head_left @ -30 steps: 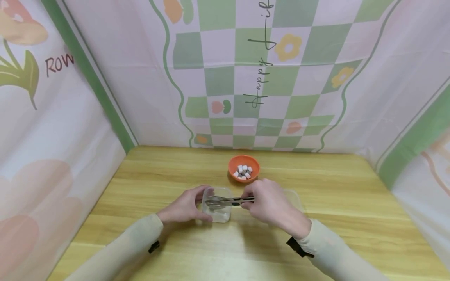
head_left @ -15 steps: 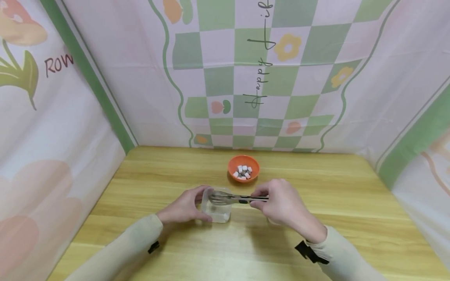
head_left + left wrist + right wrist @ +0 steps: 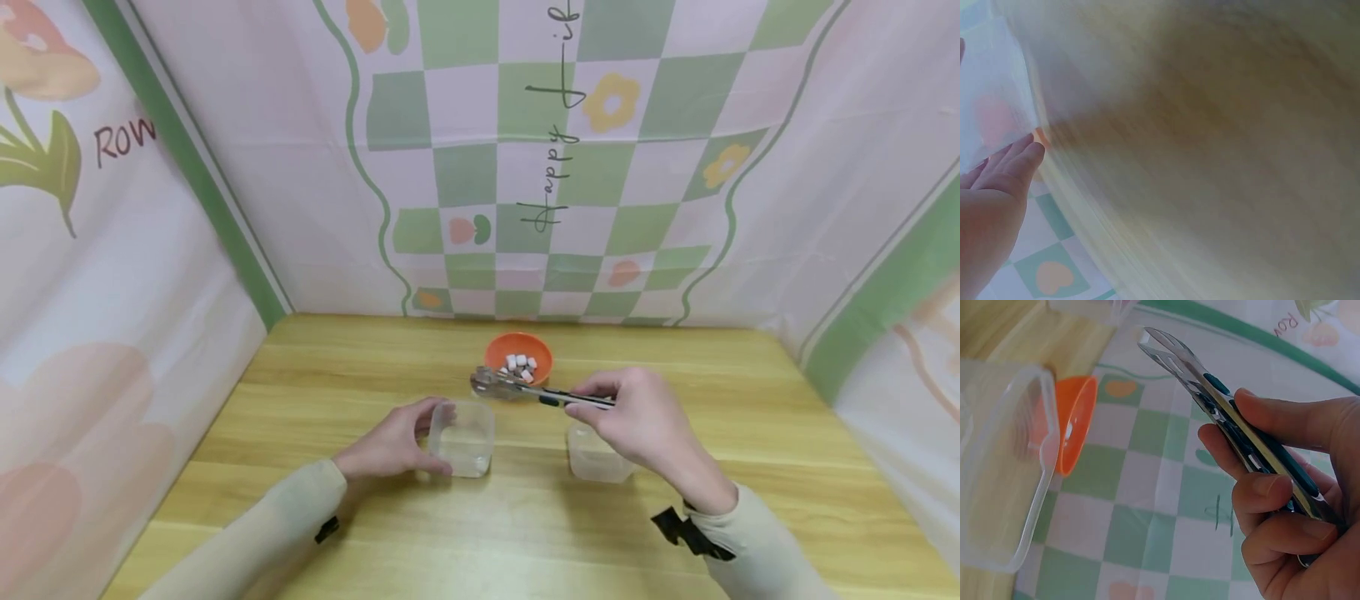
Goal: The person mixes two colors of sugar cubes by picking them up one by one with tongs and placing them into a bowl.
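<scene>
In the head view my left hand [image 3: 393, 437] grips the left side of a clear plastic container [image 3: 462, 475], thumb in front and fingers behind. The left wrist view shows that hand's fingers [image 3: 1013, 165] along the container's wall [image 3: 1004, 81]. My right hand [image 3: 641, 417] holds metal tongs [image 3: 528, 390] with dark handle inlays, raised and pointing left. Their arms lie close together in the right wrist view. I cannot tell whether the tips pinch anything. The tongs' heads overlap the near left edge of an orange bowl [image 3: 498, 354], which contains several white cubes [image 3: 521, 361] and greyish pieces.
A second clear container [image 3: 600, 471] stands on the wooden table [image 3: 360, 350] below my right hand; its rim [image 3: 1047, 456] shows large in the right wrist view. Behind the table's far edge hangs a checkered cloth [image 3: 525, 171], with more cloth at both sides.
The right hand has moved right, lifting the tongs out of the left container and up toward the orange bowl. The second container is now largely uncovered. My left hand stays on its container.
</scene>
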`<state>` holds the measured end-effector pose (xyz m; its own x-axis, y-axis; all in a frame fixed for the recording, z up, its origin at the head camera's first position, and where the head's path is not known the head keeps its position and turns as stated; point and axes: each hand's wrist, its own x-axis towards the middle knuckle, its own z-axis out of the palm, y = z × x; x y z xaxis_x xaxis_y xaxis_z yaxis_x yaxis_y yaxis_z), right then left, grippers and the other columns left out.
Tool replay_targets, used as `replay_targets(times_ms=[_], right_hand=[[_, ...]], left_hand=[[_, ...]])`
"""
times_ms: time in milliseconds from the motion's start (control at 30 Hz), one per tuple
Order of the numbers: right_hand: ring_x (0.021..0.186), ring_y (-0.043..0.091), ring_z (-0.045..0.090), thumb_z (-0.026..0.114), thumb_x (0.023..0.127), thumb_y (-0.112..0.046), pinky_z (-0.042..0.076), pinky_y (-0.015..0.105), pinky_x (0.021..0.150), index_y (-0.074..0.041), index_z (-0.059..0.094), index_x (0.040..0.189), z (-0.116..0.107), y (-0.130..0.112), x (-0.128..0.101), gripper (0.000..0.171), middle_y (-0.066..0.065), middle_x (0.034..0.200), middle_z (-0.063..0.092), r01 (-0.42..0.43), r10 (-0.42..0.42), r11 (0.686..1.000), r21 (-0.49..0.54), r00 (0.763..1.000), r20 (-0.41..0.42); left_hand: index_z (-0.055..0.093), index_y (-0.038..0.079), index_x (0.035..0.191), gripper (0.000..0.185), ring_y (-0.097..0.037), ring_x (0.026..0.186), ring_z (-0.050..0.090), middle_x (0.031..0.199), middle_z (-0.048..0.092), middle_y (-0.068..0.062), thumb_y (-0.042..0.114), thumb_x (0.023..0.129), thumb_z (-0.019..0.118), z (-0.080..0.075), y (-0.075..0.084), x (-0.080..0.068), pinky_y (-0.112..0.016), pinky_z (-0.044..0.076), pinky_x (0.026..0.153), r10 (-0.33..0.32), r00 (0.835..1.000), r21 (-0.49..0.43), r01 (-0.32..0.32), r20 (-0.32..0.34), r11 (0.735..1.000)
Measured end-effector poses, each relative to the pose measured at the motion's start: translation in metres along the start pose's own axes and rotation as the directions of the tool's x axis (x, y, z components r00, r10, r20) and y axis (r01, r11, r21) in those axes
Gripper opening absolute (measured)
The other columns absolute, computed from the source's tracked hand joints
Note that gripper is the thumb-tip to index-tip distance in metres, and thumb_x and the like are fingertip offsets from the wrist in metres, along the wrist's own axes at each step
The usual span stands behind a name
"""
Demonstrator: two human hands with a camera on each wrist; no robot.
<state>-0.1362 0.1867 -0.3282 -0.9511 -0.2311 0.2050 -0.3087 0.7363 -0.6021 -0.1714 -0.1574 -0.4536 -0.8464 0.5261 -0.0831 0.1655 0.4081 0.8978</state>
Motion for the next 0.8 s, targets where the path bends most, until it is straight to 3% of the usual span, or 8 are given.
replay_targets(times_ms=[333, 633, 800], right_hand=[[0.064, 0.015, 0.057, 0.087, 0.088, -0.018, 0.041, 0.03, 0.054, -0.012, 0.085, 0.094, -0.009, 0.018, 0.008, 0.009, -0.001, 0.086, 0.078, -0.039, 0.037, 0.998, -0.053, 0.998, -0.049], [0.051, 0.016, 0.044, 0.086, 0.088, -0.02, 0.031, 0.03, 0.047, -0.007, 0.084, 0.098, -0.007, 0.031, 0.015, 0.016, 0.004, 0.087, 0.079, -0.063, 0.055, 0.994, -0.088, 0.994, -0.093], [0.058, 0.016, 0.053, 0.087, 0.088, -0.021, 0.036, 0.031, 0.052, -0.007, 0.084, 0.098, -0.006, 0.036, 0.019, 0.017, 0.006, 0.09, 0.08, -0.054, 0.04, 0.992, -0.118, 0.993, -0.115]], left_hand=[[0.044, 0.006, 0.157, 0.096, -0.03, 0.139, 0.053, 0.149, 0.059, -0.008, 0.017, 0.078, 0.097, 0.001, 0.001, -0.001, -0.047, 0.041, 0.117, 0.008, 1.0, 0.004, -0.007, -0.004, 1.0], [0.043, 0.005, 0.158, 0.097, -0.029, 0.14, 0.053, 0.149, 0.059, -0.01, 0.018, 0.078, 0.097, 0.0, 0.0, -0.001, -0.046, 0.041, 0.118, 0.012, 1.0, 0.013, -0.012, -0.005, 1.0], [0.043, 0.006, 0.158, 0.098, -0.029, 0.14, 0.052, 0.15, 0.058, -0.009, 0.018, 0.077, 0.097, 0.0, 0.001, -0.001, -0.045, 0.041, 0.118, 0.004, 1.0, 0.011, -0.004, -0.008, 1.0]])
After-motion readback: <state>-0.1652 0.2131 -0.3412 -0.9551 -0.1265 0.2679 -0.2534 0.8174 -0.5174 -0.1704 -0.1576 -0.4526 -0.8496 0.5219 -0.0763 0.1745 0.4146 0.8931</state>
